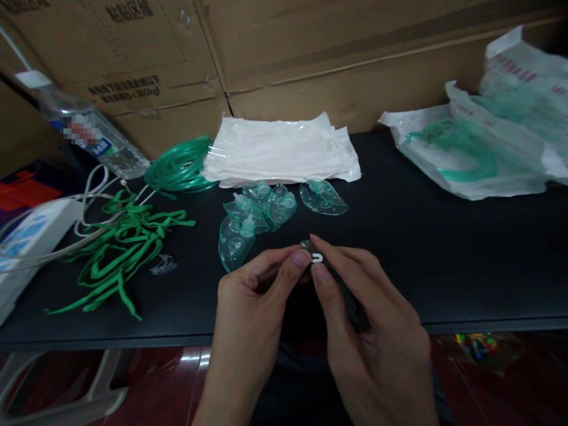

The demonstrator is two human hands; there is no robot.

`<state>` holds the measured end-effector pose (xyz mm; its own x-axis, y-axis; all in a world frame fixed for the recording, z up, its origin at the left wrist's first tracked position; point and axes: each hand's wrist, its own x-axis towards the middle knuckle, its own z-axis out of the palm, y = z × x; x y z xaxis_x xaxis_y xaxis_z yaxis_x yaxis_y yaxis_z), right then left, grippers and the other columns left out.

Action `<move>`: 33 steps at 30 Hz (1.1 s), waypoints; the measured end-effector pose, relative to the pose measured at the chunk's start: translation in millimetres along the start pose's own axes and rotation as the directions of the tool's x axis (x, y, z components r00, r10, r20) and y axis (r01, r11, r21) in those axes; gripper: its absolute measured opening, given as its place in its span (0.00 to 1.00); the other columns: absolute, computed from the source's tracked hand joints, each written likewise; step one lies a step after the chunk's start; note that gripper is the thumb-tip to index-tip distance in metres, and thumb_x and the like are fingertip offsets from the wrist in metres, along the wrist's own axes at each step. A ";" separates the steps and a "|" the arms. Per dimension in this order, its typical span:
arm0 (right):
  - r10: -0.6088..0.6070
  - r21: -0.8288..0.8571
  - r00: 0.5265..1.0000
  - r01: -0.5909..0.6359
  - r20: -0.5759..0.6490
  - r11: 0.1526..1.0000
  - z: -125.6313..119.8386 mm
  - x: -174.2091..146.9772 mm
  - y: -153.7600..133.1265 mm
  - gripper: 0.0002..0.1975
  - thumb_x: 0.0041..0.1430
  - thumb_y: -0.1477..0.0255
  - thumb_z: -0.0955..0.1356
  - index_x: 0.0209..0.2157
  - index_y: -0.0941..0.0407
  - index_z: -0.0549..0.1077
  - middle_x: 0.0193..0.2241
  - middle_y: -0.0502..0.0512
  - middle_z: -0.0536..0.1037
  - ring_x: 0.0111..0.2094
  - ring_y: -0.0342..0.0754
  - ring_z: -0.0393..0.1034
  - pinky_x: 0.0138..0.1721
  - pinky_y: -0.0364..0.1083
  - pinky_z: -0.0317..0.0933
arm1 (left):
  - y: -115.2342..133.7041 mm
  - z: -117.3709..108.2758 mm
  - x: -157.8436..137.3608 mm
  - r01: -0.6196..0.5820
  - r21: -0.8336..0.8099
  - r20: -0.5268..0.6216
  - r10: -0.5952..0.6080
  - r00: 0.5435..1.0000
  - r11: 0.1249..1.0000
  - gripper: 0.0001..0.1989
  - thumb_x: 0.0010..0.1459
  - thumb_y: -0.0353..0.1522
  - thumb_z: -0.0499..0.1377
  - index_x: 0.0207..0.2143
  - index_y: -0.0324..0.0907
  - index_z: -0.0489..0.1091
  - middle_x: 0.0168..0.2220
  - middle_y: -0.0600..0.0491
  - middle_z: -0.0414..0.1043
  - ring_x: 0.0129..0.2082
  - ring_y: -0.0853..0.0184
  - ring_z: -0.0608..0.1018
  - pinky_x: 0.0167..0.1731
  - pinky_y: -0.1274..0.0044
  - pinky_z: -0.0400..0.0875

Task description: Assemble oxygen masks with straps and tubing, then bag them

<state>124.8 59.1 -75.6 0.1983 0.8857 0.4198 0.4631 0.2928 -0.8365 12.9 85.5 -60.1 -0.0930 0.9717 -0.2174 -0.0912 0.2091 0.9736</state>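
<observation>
My left hand (261, 307) and my right hand (377, 319) meet above the near edge of the black table. Between their fingertips is a small dark glossy piece with a white U-shaped part (316, 258); its kind is not clear. Left thumb and index finger pinch one side of it, while the right thumb and fingers close on the other. Something dark runs along the right palm, mostly hidden. Beyond my hands lie several clear green oxygen masks (237, 242) in a cluster. One more mask (323, 198) lies a little to the right.
White packets (279, 148) are stacked at the back, beside coiled green tubing (180, 165). Green elastic straps (119, 248), white cables and a power strip (35, 248) occupy the left. A bottle (95, 127) leans there. Bagged tubing (470, 148) lies back right, before cardboard boxes (310, 47).
</observation>
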 end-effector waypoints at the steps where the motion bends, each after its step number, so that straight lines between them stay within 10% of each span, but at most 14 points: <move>1: -0.009 -0.007 1.000 0.009 0.008 1.000 -0.2 0.1 0.4 0.15 0.69 0.78 0.65 0.54 0.59 0.77 0.47 0.60 0.80 0.49 0.47 0.76 0.49 0.45 0.73 | 0.1 0.2 -0.3 0.000 -0.005 0.000 0.000 1.000 1.000 0.05 0.58 0.35 0.70 0.37 0.46 0.85 0.33 0.55 0.86 0.37 0.66 0.86 0.37 0.83 0.79; 8: 0.113 0.020 0.990 -0.112 -0.083 0.994 -1.0 -0.7 3.8 0.13 0.64 0.73 0.71 0.50 0.52 0.71 0.40 0.50 0.83 0.38 0.45 0.81 0.35 0.41 0.75 | 0.8 2.6 0.4 0.031 -0.015 -0.009 -0.031 0.999 0.999 0.06 0.58 0.37 0.70 0.36 0.45 0.85 0.33 0.53 0.86 0.38 0.64 0.86 0.37 0.81 0.79; 33: 0.051 0.062 0.999 -0.049 -0.019 0.997 -5.2 9.2 3.6 0.10 0.58 0.82 0.72 0.35 0.51 0.80 0.33 0.45 0.83 0.34 0.43 0.78 0.36 0.41 0.73 | -1.1 0.2 2.7 0.048 0.020 0.027 -0.048 0.998 0.999 0.06 0.59 0.37 0.70 0.36 0.46 0.85 0.33 0.53 0.86 0.35 0.65 0.86 0.35 0.83 0.78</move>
<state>132.8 66.4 -72.9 0.2383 0.8922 0.3837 0.3979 0.2707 -0.8766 12.9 87.9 -61.7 -0.0619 0.9630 -0.2623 -0.0760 0.2575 0.9633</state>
